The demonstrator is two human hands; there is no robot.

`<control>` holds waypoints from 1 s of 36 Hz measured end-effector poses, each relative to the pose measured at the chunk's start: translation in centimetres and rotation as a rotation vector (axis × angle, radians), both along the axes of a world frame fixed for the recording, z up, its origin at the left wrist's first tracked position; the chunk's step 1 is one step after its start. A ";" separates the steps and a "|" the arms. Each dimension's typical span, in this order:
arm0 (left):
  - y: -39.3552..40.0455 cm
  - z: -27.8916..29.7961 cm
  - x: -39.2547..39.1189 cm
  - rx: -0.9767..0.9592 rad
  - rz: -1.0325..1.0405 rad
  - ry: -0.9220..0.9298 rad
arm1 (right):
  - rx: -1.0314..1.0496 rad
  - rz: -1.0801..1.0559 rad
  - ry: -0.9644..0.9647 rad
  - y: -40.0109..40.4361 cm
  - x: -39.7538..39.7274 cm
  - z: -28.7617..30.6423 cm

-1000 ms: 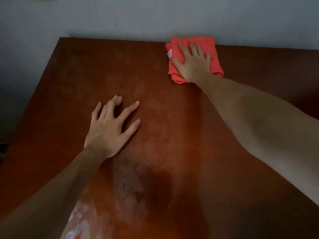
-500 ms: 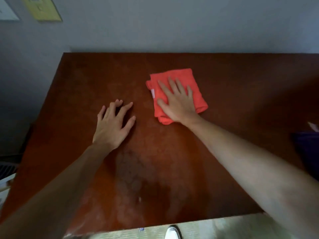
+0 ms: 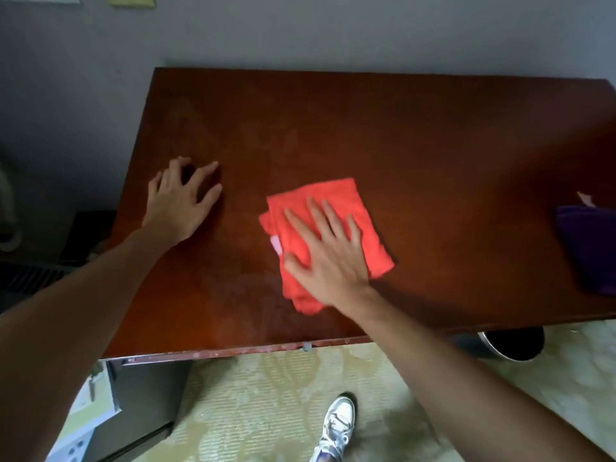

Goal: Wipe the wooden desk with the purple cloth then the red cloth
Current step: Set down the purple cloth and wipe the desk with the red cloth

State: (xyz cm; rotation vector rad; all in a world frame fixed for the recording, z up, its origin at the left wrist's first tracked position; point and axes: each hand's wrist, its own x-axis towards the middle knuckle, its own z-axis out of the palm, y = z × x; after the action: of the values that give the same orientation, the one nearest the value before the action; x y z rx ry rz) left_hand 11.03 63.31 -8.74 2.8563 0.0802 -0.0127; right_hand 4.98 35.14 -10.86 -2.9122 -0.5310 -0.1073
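Note:
A folded red cloth [image 3: 336,208] lies on the dark wooden desk [image 3: 400,135], near the middle and toward the front edge. My right hand [image 3: 328,258] presses flat on top of it, fingers spread, covering its lower half. My left hand [image 3: 178,203] rests on the bare desk to the left of the cloth, fingers apart, holding nothing. A dark purple cloth [image 3: 593,248] lies at the desk's right side, partly cut off by the frame edge.
The desk backs onto a grey wall [image 3: 333,31]. Below the front edge are patterned flooring, a white sneaker [image 3: 336,425], a dark round bin [image 3: 513,343] at the right and a dark cabinet [image 3: 143,398] at the left.
My right hand has dragged the red cloth from the back edge of the desk toward the front. My view pulled back, showing the desk's front edge and the floor. My left hand stayed planted.

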 end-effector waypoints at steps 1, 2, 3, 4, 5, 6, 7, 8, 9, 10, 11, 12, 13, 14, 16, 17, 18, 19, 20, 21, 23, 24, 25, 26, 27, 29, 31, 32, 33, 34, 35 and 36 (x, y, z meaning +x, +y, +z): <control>0.0 -0.2 0.0 0.003 -0.004 0.015 | 0.007 -0.022 0.002 0.7 2.1 0.0; 0.0 -0.5 -0.1 0.009 -0.010 0.019 | 0.010 -0.046 0.013 1.4 4.4 0.1; 0.0 -0.9 -0.2 0.016 -0.012 0.008 | 0.005 -0.065 0.028 2.1 6.7 0.2; 0.0 -1.1 -0.4 0.026 -0.009 -0.009 | -0.005 -0.080 0.042 2.7 9.1 0.4; 0.0 -1.3 -0.5 0.040 -0.006 -0.026 | -0.007 -0.095 0.051 3.3 11.5 0.5; 0.0 -1.4 -0.5 0.052 -0.006 -0.034 | 0.003 -0.112 0.053 3.8 13.7 0.5; 0.1 -1.5 -0.5 0.061 -0.007 -0.035 | 0.014 -0.129 0.051 4.2 15.9 0.5; 0.1 -1.5 -0.5 0.067 -0.010 -0.034 | 0.023 -0.149 0.046 4.4 17.9 0.5; 0.2 -1.5 -0.4 0.072 -0.014 -0.035 | 0.029 -0.167 0.042 4.7 20.0 0.4; 0.2 -1.6 -0.4 0.072 -0.016 -0.038 | 0.037 -0.181 0.041 5.0 22.0 0.4; 0.3 -1.6 -0.4 0.071 -0.018 -0.040 | 0.044 -0.192 0.039 5.2 23.9 0.4; 0.3 -1.7 -0.5 0.073 -0.020 -0.041 | 0.050 -0.202 0.033 5.3 25.8 0.4; 0.3 -1.8 -0.4 0.077 -0.021 -0.040 | 0.057 -0.212 0.023 5.4 27.7 0.5; 0.3 -1.8 -0.3 0.080 -0.022 -0.035 | 0.065 -0.223 0.017 5.6 29.4 0.5; 0.5 -1.9 -0.1 0.091 -0.023 -0.030 | 0.073 -0.235 0.015 5.8 32.5 0.6; 0.6 -2.0 0.1 0.099 -0.020 -0.032 | 0.072 -0.237 0.016 6.0 33.9 0.6; 0.6 -2.1 0.2 0.103 -0.018 -0.035 | 0.065 -0.235 0.015 6.1 35.1 0.6; 0.6 -2.2 0.2 0.104 -0.017 -0.038 | 0.055 -0.230 0.017 6.1 36.1 0.7; 0.6 -2.3 0.3 0.104 -0.018 -0.039 | 0.050 -0.227 0.020 6.0 36.9 0.7; 0.6 -2.3 0.3 0.103 -0.020 -0.042 | 0.049 -0.228 0.021 6.0 37.5 0.7; 0.6 -2.3 0.4 0.107 -0.025 -0.047 | 0.046 -0.233 0.009 5.9 38.2 0.5; 0.6 -2.3 0.5 0.108 -0.025 -0.047 | 0.043 -0.225 0.009 6.0 38.2 0.5; 0.7 -2.3 0.4 0.108 -0.026 -0.046 | 0.037 -0.214 0.018 6.2 38.0 0.5; 0.8 -2.3 0.4 0.105 -0.031 -0.046 | 0.026 -0.205 0.029 6.2 37.6 0.5; 0.8 -2.3 0.5 0.100 -0.033 -0.048 | 0.016 -0.200 0.032 6.2 37.0 0.5; 0.8 -2.2 0.6 0.094 -0.028 -0.045 | 0.010 -0.188 0.024 6.4 35.1 0.5; 0.7 -2.3 0.7 0.090 -0.024 -0.041 | 0.007 -0.153 0.029 6.7 32.2 0.5; 0.7 -2.4 0.8 0.088 -0.023 -0.043 | 0.006 -0.130 0.037 6.9 30.5 0.4; 0.7 -2.4 0.7 0.083 -0.023 -0.047 | 0.003 -0.108 0.047 7.1 28.5 0.4; 0.7 -2.4 0.7 0.075 -0.021 -0.054 | 0.001 -0.088 0.054 7.2 26.4 0.4; 0.7 -2.4 0.6 0.068 -0.019 -0.062 | -0.001 -0.072 0.057 7.4 24.1 0.4; 0.7 -2.4 0.6 0.060 -0.016 -0.069 | -0.006 -0.058 0.058 7.5 21.6 0.5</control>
State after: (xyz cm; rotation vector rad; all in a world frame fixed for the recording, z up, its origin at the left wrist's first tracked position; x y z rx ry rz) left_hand 11.67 63.96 -11.16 2.9138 0.0437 0.0859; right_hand 26.54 42.61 -10.39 -2.9270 -0.4381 -0.0291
